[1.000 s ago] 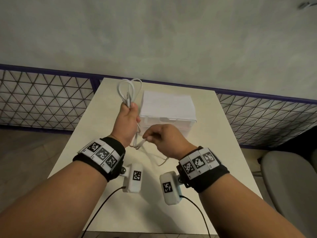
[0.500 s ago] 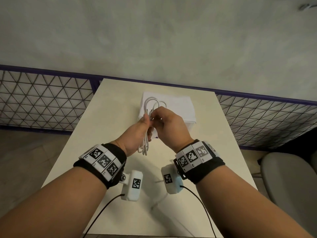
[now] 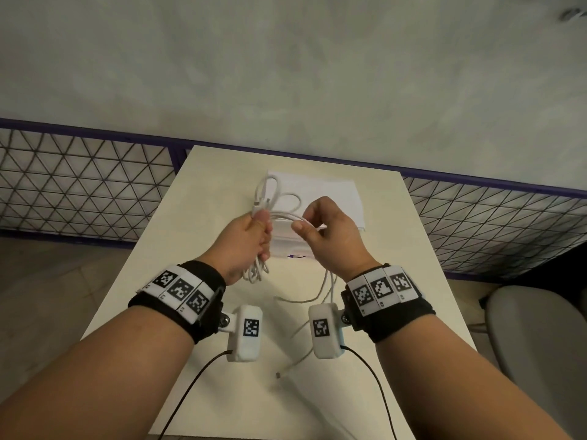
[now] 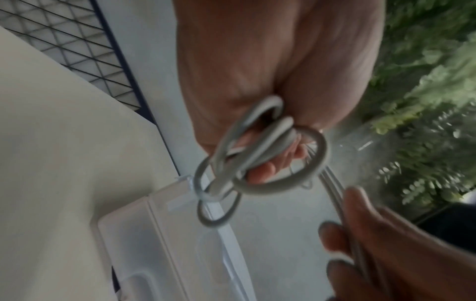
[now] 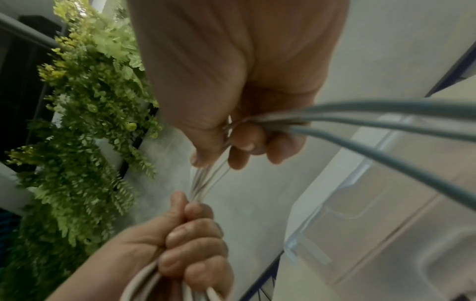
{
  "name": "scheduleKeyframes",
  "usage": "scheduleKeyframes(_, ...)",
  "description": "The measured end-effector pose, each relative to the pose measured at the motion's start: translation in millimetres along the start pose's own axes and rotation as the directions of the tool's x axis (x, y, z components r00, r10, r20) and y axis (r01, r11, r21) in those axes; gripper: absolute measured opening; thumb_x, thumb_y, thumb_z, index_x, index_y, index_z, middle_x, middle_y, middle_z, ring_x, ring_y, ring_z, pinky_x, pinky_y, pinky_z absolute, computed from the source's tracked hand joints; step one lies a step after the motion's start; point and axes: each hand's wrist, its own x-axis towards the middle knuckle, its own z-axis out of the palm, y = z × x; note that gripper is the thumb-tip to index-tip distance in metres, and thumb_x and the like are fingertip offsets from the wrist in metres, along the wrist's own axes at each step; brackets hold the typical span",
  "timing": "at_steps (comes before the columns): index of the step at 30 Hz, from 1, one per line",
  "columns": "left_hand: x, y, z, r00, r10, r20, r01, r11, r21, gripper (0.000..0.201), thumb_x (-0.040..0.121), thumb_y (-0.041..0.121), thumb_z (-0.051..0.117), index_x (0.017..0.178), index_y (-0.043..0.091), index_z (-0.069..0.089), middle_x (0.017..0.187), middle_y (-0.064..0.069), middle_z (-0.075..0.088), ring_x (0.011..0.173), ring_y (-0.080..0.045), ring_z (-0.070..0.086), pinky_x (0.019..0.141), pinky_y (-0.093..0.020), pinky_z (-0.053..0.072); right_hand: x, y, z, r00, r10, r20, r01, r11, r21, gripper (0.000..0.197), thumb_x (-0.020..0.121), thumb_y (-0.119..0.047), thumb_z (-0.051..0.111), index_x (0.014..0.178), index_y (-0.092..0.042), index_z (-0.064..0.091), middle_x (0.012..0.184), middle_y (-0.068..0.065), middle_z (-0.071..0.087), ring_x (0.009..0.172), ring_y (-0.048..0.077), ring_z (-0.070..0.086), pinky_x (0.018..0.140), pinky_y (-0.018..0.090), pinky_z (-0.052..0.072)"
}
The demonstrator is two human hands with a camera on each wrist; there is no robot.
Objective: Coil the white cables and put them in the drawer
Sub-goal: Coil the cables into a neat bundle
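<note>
My left hand (image 3: 251, 236) grips a bundle of white cable loops (image 3: 270, 195) above the table; the same loops (image 4: 260, 154) poke out below its fist in the left wrist view. My right hand (image 3: 324, 230) pinches the cable strands (image 5: 360, 120) just to the right of it. Short stretches of cable run between the two hands (image 5: 203, 183). Loose cable tails (image 3: 317, 296) hang down to the table, and one plug end (image 3: 279, 374) lies near the front. The white plastic drawer box (image 3: 330, 198) stands behind the hands, with its front (image 4: 165, 244) toward me.
A cream table (image 3: 203, 192) carries everything. A wire-mesh fence with a purple rail (image 3: 79, 185) runs behind it, below a grey wall. A grey chair (image 3: 540, 344) is at the right. Green foliage (image 5: 85, 122) shows in the wrist views.
My left hand dropped from its raised position and moved toward the box. My right hand rose from below to meet it, then drew apart to the right, pulling cable strands sideways.
</note>
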Motion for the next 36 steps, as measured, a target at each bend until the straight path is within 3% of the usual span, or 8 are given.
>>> scheduleKeyframes(7,5.6,2.8,-4.6,0.989,-0.039,-0.145,0.004,0.972,-0.234,0.036,0.099,0.043,0.038,0.078,0.015,0.046,0.052,0.006,0.038,0.049,-0.012,0.032,0.054,-0.029,0.034,-10.3,9.8,15.2,0.997,0.065,0.046,-0.067,0.997,0.040,0.032,0.097,-0.017,0.044,0.125,-0.018,0.058,0.083,0.004,0.059,0.055,0.013,0.055,0.069,0.032,0.055)
scheduleKeyframes(9,4.7,-0.8,0.0,0.990,-0.015,-0.140,-0.010,0.984,-0.180,0.036,0.100,0.041,0.035,0.079,0.014,0.047,0.052,0.005,0.037,0.048,-0.012,0.032,0.053,-0.029,0.034,-10.7,2.5,20.2,0.988,0.139,0.068,-0.152,0.953,0.261,0.030,0.097,-0.010,0.044,0.120,-0.016,0.061,0.075,0.004,0.055,0.056,0.018,0.055,0.075,0.041,0.056)
scheduleKeyframes(12,-1.8,-5.8,6.2,0.992,0.057,-0.115,-0.058,0.998,-0.008,0.036,0.102,0.037,0.032,0.083,0.011,0.049,0.057,0.002,0.038,0.050,-0.013,0.036,0.051,-0.027,0.038,-7.5,-8.6,20.0,0.956,0.267,0.121,-0.288,0.777,0.560,0.023,0.095,-0.005,0.048,0.103,-0.016,0.066,0.071,0.003,0.055,0.065,0.018,0.055,0.069,0.032,0.052)
scheduleKeyframes(16,-7.3,-9.6,11.3,0.987,0.151,-0.056,-0.141,0.979,0.149,0.032,0.102,0.034,0.033,0.090,0.015,0.055,0.060,0.001,0.039,0.052,-0.015,0.037,0.054,-0.032,0.038,1.2,-12.7,16.8,0.905,0.406,0.130,-0.399,0.700,0.593,0.013,0.091,-0.009,0.056,0.087,-0.013,0.068,0.075,0.004,0.066,0.068,0.018,0.052,0.059,0.027,0.040)
scheduleKeyframes(25,-7.1,-8.0,15.2,0.984,0.174,0.039,-0.167,0.826,0.538,0.033,0.100,0.038,0.035,0.108,0.016,0.058,0.089,0.002,0.064,0.079,-0.013,0.058,0.069,-0.027,0.042,11.1,-19.0,12.2,0.861,0.477,0.176,-0.418,0.468,0.779,0.009,0.090,-0.002,0.057,0.084,0.000,0.063,0.061,0.009,0.065,0.046,0.015,0.059,0.049,0.026,0.051)
scheduleKeyframes(28,-10.3,-8.1,15.8,0.985,0.119,0.121,-0.157,0.908,0.389,0.037,0.101,0.038,0.030,0.107,0.016,0.060,0.086,0.002,0.072,0.064,-0.002,0.059,0.061,-0.020,0.043,9.4,-22.3,9.3,0.881,0.441,0.170,-0.400,0.502,0.767,0.007,0.089,-0.003,0.059,0.085,0.000,0.065,0.057,0.007,0.065,0.044,0.016,0.058,0.048,0.029,0.049)
scheduleKeyframes(32,-12.6,-10.3,16.1,0.973,0.056,0.223,-0.124,0.945,0.302,0.040,0.099,0.044,0.029,0.104,0.016,0.058,0.066,0.008,0.057,0.053,-0.010,0.043,0.054,-0.024,0.040,12.7,-20.5,10.1,0.915,0.398,0.058,-0.340,0.690,0.639,0.005,0.085,-0.005,0.065,0.085,-0.003,0.069,0.060,0.004,0.064,0.047,0.014,0.058,0.052,0.028,0.050)
scheduleKeyframes(36,-12.9,-9.9,13.9,0.951,0.027,0.309,-0.112,0.958,0.262,0.039,0.100,0.041,0.033,0.075,0.017,0.049,0.060,0.007,0.048,0.051,-0.011,0.036,0.053,-0.026,0.035,13.3,-17.5,11.4,0.946,0.322,0.019,-0.297,0.846,0.443,0.014,0.086,-0.012,0.065,0.097,-0.005,0.070,0.081,0.005,0.069,0.072,0.014,0.062,0.074,0.032,0.053)
